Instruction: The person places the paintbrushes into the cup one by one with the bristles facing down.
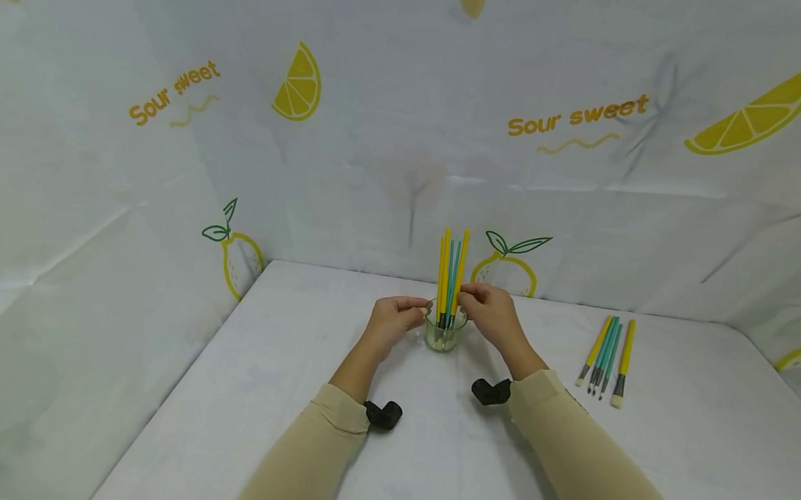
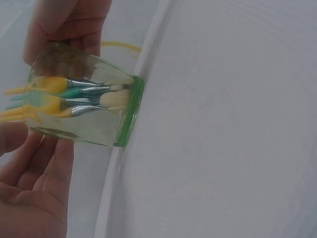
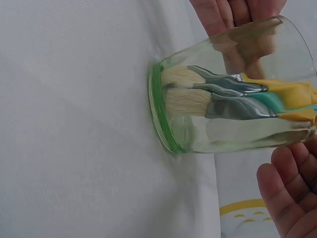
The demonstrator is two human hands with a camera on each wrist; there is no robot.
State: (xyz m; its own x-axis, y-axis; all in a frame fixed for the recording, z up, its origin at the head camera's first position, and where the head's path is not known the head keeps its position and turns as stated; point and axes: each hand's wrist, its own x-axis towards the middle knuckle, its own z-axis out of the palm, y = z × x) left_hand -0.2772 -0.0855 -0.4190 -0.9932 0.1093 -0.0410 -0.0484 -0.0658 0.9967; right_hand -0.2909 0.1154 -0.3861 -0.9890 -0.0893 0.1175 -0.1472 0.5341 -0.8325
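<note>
A clear glass [image 1: 440,342] with a green base stands upright on the white table [image 1: 291,334], toward its far side. Inside it, yellow and teal brushes [image 1: 445,281] stand with their bristles down and their handles rising above the rim. The left hand [image 1: 393,320] is at the glass's left side, fingers by the rim; whether it grips the glass, I cannot tell. The right hand [image 1: 496,312] is at the right side, fingertips close to a yellow handle; I cannot tell if it pinches anything. Farther right lie loose brushes [image 1: 612,353], bristles toward the near side. Beyond the table's far edge hangs a white cloth [image 1: 377,146] printed with lemons.
</note>
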